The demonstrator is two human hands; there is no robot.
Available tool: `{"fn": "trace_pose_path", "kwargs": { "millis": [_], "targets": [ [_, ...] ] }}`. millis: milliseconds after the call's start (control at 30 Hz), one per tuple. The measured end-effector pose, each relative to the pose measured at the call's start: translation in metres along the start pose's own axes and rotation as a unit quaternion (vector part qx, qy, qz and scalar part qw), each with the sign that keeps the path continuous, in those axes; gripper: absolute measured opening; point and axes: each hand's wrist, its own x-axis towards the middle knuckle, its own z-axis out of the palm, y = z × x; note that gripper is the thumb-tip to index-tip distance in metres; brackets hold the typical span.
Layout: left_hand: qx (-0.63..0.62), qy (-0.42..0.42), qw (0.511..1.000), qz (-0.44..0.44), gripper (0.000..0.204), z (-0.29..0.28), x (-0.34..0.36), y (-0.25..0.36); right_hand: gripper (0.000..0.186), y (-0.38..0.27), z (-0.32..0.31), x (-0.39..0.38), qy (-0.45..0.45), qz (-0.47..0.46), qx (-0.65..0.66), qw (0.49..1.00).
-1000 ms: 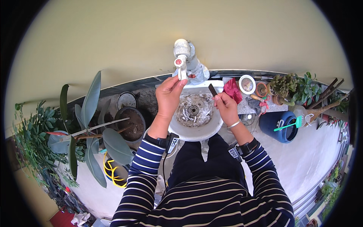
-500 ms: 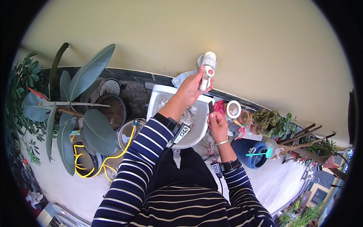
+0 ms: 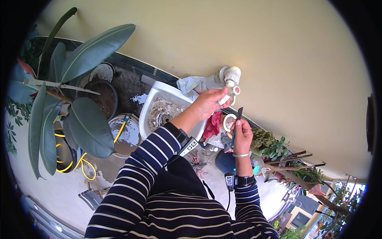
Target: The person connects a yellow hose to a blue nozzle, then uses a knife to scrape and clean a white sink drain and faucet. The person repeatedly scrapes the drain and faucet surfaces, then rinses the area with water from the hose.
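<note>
A white plastic tap [image 3: 228,95] with a red mark on its round end hangs from a white pipe elbow [image 3: 232,75] at the wall. My left hand [image 3: 207,105] is closed around the tap's lower part, thumb on top. To its right, my right hand [image 3: 243,137] grips a slim knife [image 3: 239,113], its dark blade pointing up and a bluish handle showing below the fingers. The blade is apart from the tap. Below my left forearm is a white sink [image 3: 148,104], its basin dirty and wet around the drain.
Crumpled pale plastic [image 3: 190,84] lies by the pipe. On the left are a large-leaved plant [image 3: 89,133], a bucket of murky water [image 3: 125,137] and a yellow hose [image 3: 88,169]. A red cloth [image 3: 213,124], a blue container [image 3: 226,164] and potted plants [image 3: 274,145] are at right.
My view has turned, with the sink shifting left. My left hand stays on the tap. My right hand has risen closer to the tap, and more of the knife shows.
</note>
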Motion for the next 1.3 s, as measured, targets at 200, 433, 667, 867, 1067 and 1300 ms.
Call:
{"fn": "trace_pose_path", "kwargs": {
  "millis": [200, 433, 667, 867, 1067, 1300],
  "targets": [
    [0.103, -0.004, 0.992, -0.075, 0.050, 0.025, 0.007, 0.029, 0.019, -0.008, 0.017, 0.003, -0.023, -0.001, 0.017, 1.000],
    [0.171, 0.008, 0.983, -0.066, 0.054, 0.031, 0.009, 0.036, 0.019, -0.011, 0.022, 0.003, -0.015, -0.001, 0.016, 1.000],
    [0.077, -0.049, 0.995, 0.029, 0.046, 0.014, 0.002, 0.019, 0.021, -0.025, 0.018, 0.005, 0.010, -0.007, 0.006, 1.000],
    [0.140, 0.018, 0.990, -0.016, 0.044, 0.032, 0.001, 0.030, 0.019, -0.041, 0.019, 0.012, 0.008, -0.037, -0.003, 0.999],
    [0.157, -0.032, 0.987, 0.009, 0.041, 0.019, 0.005, 0.026, 0.017, -0.069, 0.012, 0.026, -0.010, -0.090, -0.067, 0.994],
    [0.106, -0.094, 0.988, 0.066, 0.035, 0.003, -0.006, 0.009, 0.017, -0.086, 0.018, 0.041, -0.040, -0.119, -0.087, 0.988]
  ]
}}
